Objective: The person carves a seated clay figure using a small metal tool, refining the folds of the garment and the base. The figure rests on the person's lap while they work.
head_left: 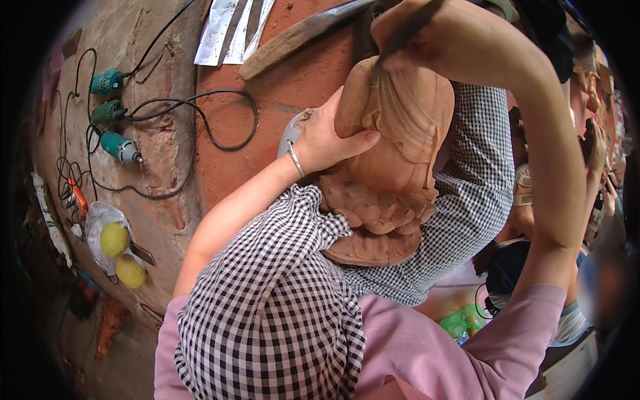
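A reddish-brown wood carving [400,143] with draped folds and a petalled base [373,247] leans between my legs in checked trousers [477,160]. Its upper part is tilted away from me. My left hand [330,137] wraps round its left side, thumb lying across the front, a silver bangle at the wrist. Over the carving's far end my right hand [420,43] is closed on a thin dark strip [400,33], whose lower end reaches down onto the wood. The strip's exact kind is unclear, and some right fingers are hidden.
Three green power tools [120,147] with looping black cords lie at left. Below them are two yellow fruits [115,240] on a plastic bag beside a blade [143,253]. A long wooden piece [287,47] and white sheets [233,30] lie beyond. At right another person's hand [597,147] shows.
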`<control>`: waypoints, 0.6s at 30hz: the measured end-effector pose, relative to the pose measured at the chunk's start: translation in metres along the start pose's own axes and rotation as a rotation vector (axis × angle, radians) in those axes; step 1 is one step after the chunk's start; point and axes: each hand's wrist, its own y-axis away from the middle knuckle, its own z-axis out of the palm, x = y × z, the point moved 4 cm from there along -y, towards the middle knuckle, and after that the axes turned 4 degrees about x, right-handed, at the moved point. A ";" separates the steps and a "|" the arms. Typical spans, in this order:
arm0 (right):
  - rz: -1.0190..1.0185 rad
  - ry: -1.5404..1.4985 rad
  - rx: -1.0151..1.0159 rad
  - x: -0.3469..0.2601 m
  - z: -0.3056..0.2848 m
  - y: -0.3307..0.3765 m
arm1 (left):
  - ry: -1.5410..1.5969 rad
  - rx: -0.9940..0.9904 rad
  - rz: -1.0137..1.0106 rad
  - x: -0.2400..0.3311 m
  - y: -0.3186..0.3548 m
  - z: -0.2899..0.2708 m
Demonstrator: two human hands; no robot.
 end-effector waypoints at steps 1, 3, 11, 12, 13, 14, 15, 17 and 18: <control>0.001 -0.054 0.093 0.008 0.004 0.006 | 0.005 0.008 0.000 0.000 0.000 0.000; 0.205 -0.170 0.293 0.011 0.011 0.031 | 0.024 0.010 -0.009 -0.001 0.001 -0.001; 0.531 -0.614 1.055 -0.011 0.095 0.128 | 0.074 0.004 0.007 -0.002 -0.001 0.000; 0.526 -0.547 1.133 -0.019 0.100 0.128 | 0.078 0.001 0.006 -0.004 0.000 0.000; 0.539 -0.599 1.142 -0.021 0.105 0.129 | 0.082 -0.001 0.005 -0.006 -0.001 0.000; 0.551 -0.650 1.151 -0.023 0.108 0.129 | 0.086 -0.004 0.006 -0.007 -0.001 0.000; 0.572 -0.589 1.151 -0.029 0.108 0.127 | 0.090 0.002 -0.003 -0.006 0.000 0.000; 0.587 -0.440 1.181 -0.038 0.111 0.122 | 0.099 0.011 -0.018 -0.005 0.000 0.000; 0.584 -0.351 1.212 -0.042 0.113 0.120 | 0.094 0.006 -0.016 -0.004 0.000 0.001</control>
